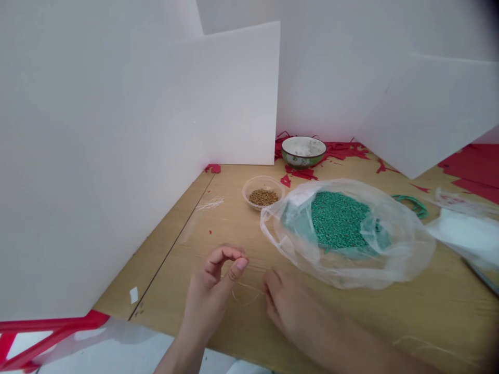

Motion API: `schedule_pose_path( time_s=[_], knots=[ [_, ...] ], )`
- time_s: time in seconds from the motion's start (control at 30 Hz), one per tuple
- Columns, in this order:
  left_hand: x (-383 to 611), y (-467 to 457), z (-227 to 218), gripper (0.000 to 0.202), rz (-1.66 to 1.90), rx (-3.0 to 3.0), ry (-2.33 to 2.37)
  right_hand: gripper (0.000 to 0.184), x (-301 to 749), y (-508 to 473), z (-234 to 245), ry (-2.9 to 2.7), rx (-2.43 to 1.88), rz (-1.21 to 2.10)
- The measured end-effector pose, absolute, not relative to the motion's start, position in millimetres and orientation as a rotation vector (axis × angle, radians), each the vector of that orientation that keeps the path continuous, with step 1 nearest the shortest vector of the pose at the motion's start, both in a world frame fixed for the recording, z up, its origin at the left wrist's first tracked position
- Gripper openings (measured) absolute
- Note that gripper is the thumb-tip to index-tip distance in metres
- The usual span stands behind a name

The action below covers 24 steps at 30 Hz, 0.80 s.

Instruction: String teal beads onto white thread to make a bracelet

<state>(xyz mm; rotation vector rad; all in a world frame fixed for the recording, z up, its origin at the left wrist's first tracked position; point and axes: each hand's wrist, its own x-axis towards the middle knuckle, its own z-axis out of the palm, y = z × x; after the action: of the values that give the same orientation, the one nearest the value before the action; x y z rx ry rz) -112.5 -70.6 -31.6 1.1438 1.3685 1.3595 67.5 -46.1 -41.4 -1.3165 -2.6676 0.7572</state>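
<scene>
My left hand (212, 288) is raised just above the table, thumb and index fingertip pinched together. A thin pale thread (245, 303) hangs in a loop between my two hands, seeming to run from the left pinch to the right fingertips. My right hand (286, 304) is low by the table with its fingers curled closed around the thread; its fingertips are partly hidden. Beyond my right hand lies an open clear plastic bag (405, 259) full of small green beads (341, 221). A small clear bowl (249, 193) holds gold-brown beads (263, 197).
A green-and-white bowl (303, 161) stands at the back among red paper scraps (346, 150). Green strung loops (419, 206) and a white packet (463, 234) lie right, near a dark thin tool (481, 278). Short white strands (211, 203) lie left. White boards (237, 98) enclose the table.
</scene>
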Motion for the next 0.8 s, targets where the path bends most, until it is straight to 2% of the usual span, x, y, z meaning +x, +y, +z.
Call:
schedule_pose_path(
  time_s=[0.1, 0.2, 0.27, 0.4, 0.6, 0.73, 0.8],
  knots=[
    [-119, -72, -32, 0.007, 1.369, 1.128, 1.4, 0.008, 83, -34, -28, -2.328, -1.251, 1.183],
    [-116, -71, -26, 0.008, 1.229, 1.193, 1.353, 0.017, 90, -24, -19, -1.928, -1.117, 1.855],
    [-110, -67, -20, 0.012, 1.033, 1.236, 1.188, 0.02, 92, -18, -11, -1.725, -1.02, 2.119],
    [-101, -49, -7, 0.018, 0.841, 1.147, 0.973, 0.022, 101, -2, 13, -1.609, -0.951, 2.106],
    [-106, -11, 32, 0.021, 1.179, 1.153, 0.854, 0.03, 149, 18, 47, -1.903, -0.971, 1.994],
    [-108, 4, 65, 0.016, 1.393, 1.276, 0.847, 0.03, 190, 18, 49, -1.946, -1.056, 1.821],
    [-110, 9, 80, 0.022, 1.46, 1.312, 0.796, 0.03, 209, 15, 45, -1.873, -1.097, 1.799]
  ],
)
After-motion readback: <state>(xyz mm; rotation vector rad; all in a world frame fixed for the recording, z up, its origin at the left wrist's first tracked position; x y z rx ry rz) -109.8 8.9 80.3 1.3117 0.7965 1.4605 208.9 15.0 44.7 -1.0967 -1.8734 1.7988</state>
